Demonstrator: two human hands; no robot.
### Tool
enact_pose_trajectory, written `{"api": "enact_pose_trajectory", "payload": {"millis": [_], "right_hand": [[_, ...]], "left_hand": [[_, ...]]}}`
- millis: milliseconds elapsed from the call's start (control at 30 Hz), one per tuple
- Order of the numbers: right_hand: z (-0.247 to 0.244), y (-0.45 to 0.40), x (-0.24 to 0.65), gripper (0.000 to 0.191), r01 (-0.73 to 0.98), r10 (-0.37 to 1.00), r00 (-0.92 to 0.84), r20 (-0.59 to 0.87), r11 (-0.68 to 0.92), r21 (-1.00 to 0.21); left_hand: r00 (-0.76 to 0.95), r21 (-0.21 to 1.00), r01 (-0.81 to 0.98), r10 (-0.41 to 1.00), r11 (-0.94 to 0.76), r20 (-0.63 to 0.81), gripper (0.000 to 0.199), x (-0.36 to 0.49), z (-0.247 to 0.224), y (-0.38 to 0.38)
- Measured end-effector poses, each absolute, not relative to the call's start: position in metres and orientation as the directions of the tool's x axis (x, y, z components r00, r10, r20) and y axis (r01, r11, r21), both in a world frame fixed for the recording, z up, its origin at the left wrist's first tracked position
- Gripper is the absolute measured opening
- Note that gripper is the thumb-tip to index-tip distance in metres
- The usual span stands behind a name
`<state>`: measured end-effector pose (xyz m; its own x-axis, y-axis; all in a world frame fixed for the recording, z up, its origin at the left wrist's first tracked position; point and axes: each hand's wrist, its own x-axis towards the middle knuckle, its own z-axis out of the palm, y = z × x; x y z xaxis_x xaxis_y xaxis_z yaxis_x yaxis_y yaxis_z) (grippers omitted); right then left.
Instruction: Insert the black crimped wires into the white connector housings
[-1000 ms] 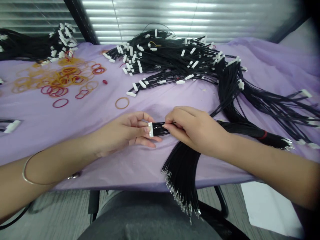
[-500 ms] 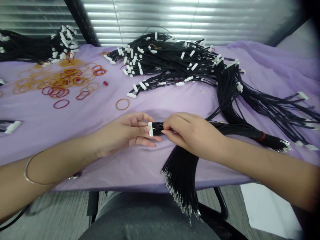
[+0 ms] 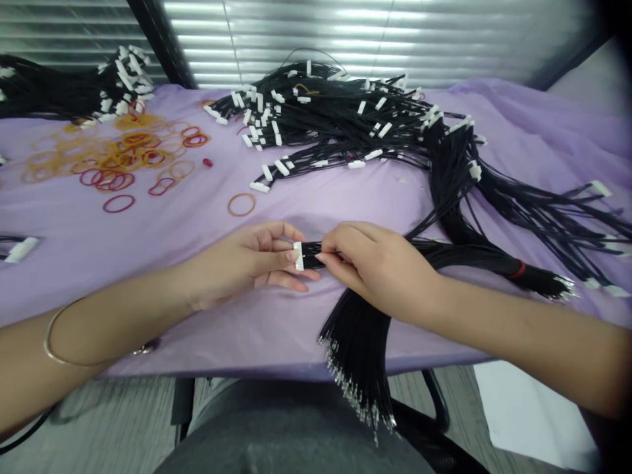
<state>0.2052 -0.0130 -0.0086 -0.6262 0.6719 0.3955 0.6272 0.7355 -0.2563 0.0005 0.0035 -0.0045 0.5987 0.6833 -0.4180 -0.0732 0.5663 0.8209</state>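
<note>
My left hand pinches a white connector housing between thumb and fingers, its other fingers spread beneath. Black wires run from the connector's right side toward my right hand. The right thumb and index finger are closed on a thin black wire close to the connector; its tip is at the housing. Below the right hand, a fan of loose black wires with bare metal terminals hangs over the table edge. To the right lies a bundle of wires tied with a red band.
A big heap of black cables with white connectors lies at the back, another cable pile at the far left. Yellow and red rubber bands are scattered at left on the purple cloth. One single rubber band lies beyond my left hand.
My right hand has shifted slightly left toward the connector. The silver wire tip seen in the gap before now shows less, right at the housing. My left hand has hardly moved.
</note>
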Motion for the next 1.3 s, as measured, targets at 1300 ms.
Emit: {"api": "enact_pose_trajectory", "payload": {"millis": [1300], "right_hand": [[0.068,0.033,0.346,0.042,0.856,0.902,-0.43,-0.035,0.395,-0.334]], "left_hand": [[0.976,0.393,0.213,0.18,-0.894,-0.119,0.058,0.01,0.032,-0.037]]}}
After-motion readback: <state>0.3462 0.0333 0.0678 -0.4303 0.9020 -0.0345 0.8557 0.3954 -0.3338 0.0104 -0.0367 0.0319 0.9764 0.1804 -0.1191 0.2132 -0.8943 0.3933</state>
